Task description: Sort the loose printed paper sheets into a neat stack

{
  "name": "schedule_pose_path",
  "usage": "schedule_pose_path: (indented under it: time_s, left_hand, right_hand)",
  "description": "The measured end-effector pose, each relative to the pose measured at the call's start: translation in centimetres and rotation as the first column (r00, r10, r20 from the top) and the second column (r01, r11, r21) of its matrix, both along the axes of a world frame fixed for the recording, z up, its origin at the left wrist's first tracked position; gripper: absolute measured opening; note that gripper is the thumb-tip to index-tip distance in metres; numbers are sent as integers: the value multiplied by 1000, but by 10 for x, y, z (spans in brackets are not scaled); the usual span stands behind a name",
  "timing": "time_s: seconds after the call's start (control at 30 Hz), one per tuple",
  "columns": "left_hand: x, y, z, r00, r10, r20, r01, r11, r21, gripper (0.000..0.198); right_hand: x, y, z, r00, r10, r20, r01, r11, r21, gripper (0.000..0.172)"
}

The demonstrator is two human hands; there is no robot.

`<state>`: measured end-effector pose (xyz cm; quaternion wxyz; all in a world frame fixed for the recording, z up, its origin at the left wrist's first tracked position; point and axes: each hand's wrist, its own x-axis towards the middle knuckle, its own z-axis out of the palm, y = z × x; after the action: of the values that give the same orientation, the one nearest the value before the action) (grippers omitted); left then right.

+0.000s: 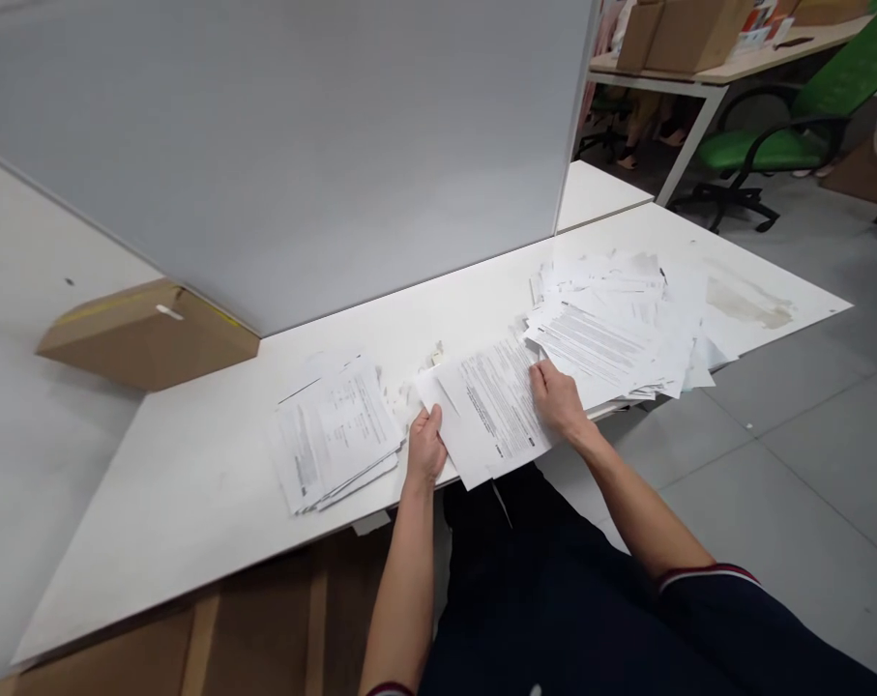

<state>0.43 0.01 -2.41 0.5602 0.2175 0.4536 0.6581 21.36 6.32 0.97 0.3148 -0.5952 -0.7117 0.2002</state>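
Note:
Between my two hands I hold a printed sheet of paper (497, 406) over the front edge of the white table. My left hand (427, 445) pinches its left side, thumb on top. At the opposite side my right hand (556, 398) is closed on the sheet's edge. Whether more than one sheet is in my grip I cannot tell. To the left lies a fairly neat stack of printed papers (336, 435). A messy, spread-out pile of papers (604, 329) covers the table on the right, close to my right hand.
A large whitish panel (322, 155) stands along the back of the white table (162, 483). A cardboard box (155, 333) is at the back left. Small scraps (436, 356) lie behind the sheet. Beyond, a green chair (772, 145) stands by another desk; a person's feet show beneath it.

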Motion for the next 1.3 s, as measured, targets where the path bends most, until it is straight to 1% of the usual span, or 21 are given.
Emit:
schedule_pose_path:
  time_s: [0.07,0.17,0.27,0.33,0.4,0.43,0.47,0.5,0.53,0.57,0.63,0.67,0.7,0.8,0.87,0.9,0.97,1.07,1.13,1.23,1.3]
  left_hand:
    - [0,0,0,1000,-11,-11,11,1000,4,38]
    - [1,-1,0,999,-33,-34,33,999,7,39]
    - [1,-2,2,998,-37,-49,38,999,7,40]
    - [1,-3,2,998,-33,-48,33,999,11,39]
    - [2,-3,2,999,-27,-42,28,1000,14,39]
    - [2,-4,2,999,-23,-38,24,1000,14,39]
    - [2,-4,2,999,-20,-34,20,1000,13,40]
    - [3,-4,3,999,-17,-30,17,1000,12,40]
    - [3,-4,4,999,-17,-28,18,1000,11,40]
    - [4,-4,7,999,-17,-29,18,1000,14,40]
    - [4,-5,16,999,-1,-55,3,999,44,40]
    - [4,-6,23,996,18,-82,-13,997,72,40]
    - [4,-8,31,992,42,-118,-29,994,108,39]
    - [1,-13,54,963,123,-238,-70,973,219,39]
    - [-3,-16,60,944,152,-292,-73,962,264,39]
    - [-4,-16,59,938,159,-308,-71,958,278,40]
    - [-7,-16,50,931,158,-329,-62,957,282,39]
    - [-10,-14,31,926,134,-354,-52,971,232,34]
    - [-10,-13,23,928,127,-351,-56,978,203,34]
    - [-8,-12,18,933,143,-329,-78,976,204,34]
    - [-7,-11,16,933,154,-326,-87,973,213,33]
  right_hand:
    - [-9,-5,-8,998,-8,61,9,1000,-13,34]
    - [-23,-13,-10,994,-7,111,8,1000,-7,35]
    - [-33,-18,-9,992,44,115,-40,999,-33,37]
    - [-36,-19,-10,994,50,101,-49,999,-9,38]
    - [-34,-19,-11,999,22,42,-24,999,49,36]
    - [-32,-18,-11,1000,13,-17,-12,998,55,37]
    - [-29,-17,-11,995,20,-94,-18,999,28,40]
    - [-25,-16,-11,983,48,-179,-56,998,-38,43]
    - [-22,-15,-10,959,87,-268,-124,985,-123,44]
    - [-19,-14,-8,925,126,-357,-210,956,-206,43]
    - [-15,-14,-1,835,176,-521,-369,883,-292,33]
    - [-15,-14,5,787,184,-588,-415,864,-286,29]
    - [-15,-15,11,742,184,-645,-434,864,-254,25]
    - [-20,-19,30,634,201,-747,-418,902,-111,20]
    - [-24,-21,35,587,224,-778,-405,914,-42,19]
    - [-26,-21,34,570,232,-788,-408,913,-26,19]
    - [-30,-21,26,560,238,-794,-423,906,-27,19]
    - [-33,-19,10,583,233,-778,-457,886,-77,22]
    - [-34,-18,2,593,244,-768,-471,878,-85,23]
    - [-35,-17,-4,606,275,-746,-468,882,-55,27]
    - [-36,-16,-3,637,291,-714,-450,892,-38,29]
